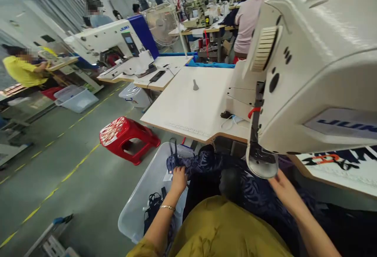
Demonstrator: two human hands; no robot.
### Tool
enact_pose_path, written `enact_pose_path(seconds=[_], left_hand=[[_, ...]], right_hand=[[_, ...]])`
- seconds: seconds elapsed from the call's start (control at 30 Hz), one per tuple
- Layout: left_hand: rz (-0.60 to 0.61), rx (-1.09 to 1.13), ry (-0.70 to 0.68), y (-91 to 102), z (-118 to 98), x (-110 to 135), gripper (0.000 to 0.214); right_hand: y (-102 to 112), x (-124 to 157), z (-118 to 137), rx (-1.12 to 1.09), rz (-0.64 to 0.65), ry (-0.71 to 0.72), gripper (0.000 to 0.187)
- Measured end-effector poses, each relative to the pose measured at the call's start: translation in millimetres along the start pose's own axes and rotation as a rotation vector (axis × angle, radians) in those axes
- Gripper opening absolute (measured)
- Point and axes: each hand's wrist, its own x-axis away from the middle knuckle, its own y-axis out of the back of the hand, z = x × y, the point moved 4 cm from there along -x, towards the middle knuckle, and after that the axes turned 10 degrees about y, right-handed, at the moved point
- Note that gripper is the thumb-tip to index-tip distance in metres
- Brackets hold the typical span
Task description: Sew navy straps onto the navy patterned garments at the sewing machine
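My left hand point(178, 178) is closed on dark blue patterned fabric point(206, 162) at the rim of a clear plastic bin point(138, 202) on the floor. My right hand point(284, 188) lies on the same fabric just below the white sewing machine point(312, 68); its fingers are hidden under the machine's metal arm end point(261, 162). The fabric spreads across my lap between both hands. A bangle sits on my left wrist.
A white worktable point(191, 103) holds the machine. A red plastic stool point(125, 133) stands on the grey floor to the left. Other sewing stations with several seated people fill the background, and another plastic bin point(76, 99) sits far left.
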Motion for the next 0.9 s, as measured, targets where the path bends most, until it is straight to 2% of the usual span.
enact_pose_path(seconds=[0.13, 0.27, 0.37, 0.43, 0.5, 0.57, 0.6, 0.67, 0.77, 0.83, 0.9], left_hand=[[0.15, -0.225, 0.05, -31.8, 4.0, 7.7, 0.034], [0.255, -0.201, 0.107, -38.3, -13.6, 7.6, 0.036], [0.454, -0.051, 0.088, -55.4, -41.8, 19.5, 0.033], [0.651, 0.087, 0.057, -80.1, -65.0, 39.9, 0.034], [0.798, 0.26, 0.034, -106.8, -88.7, 62.6, 0.05], [0.836, 0.454, 0.019, -125.4, -110.8, 75.5, 0.068], [0.809, 0.559, 0.009, -129.0, -120.8, 75.9, 0.072], [0.721, 0.739, 0.0, -124.5, -136.5, 66.7, 0.073], [0.596, 0.904, -0.003, -96.1, -150.0, 45.7, 0.072], [0.568, 0.945, -0.008, -72.8, -155.4, 42.9, 0.069], [0.582, 0.945, -0.029, -51.3, -161.7, 55.1, 0.068]], right_hand=[[-30.6, 10.0, -33.2, 0.127, 0.046, 0.019, 0.047], [-32.4, 27.2, -40.1, 0.162, 0.097, 0.044, 0.04], [-16.8, 34.9, -35.1, 0.128, 0.093, 0.016, 0.039], [-1.0, 38.6, -25.1, 0.1, 0.073, -0.013, 0.039], [16.9, 42.5, -8.9, 0.045, 0.074, -0.028, 0.039], [35.6, 47.0, 9.6, -0.039, 0.111, -0.058, 0.04], [44.5, 49.4, 17.4, -0.061, 0.154, -0.089, 0.04], [62.9, 52.6, 29.9, -0.041, 0.206, -0.114, 0.042], [81.1, 50.5, 34.8, 0.066, 0.225, -0.131, 0.04], [81.8, 43.6, 35.3, 0.187, 0.171, -0.118, 0.04], [69.2, 34.6, 43.8, 0.268, 0.124, -0.045, 0.048]])
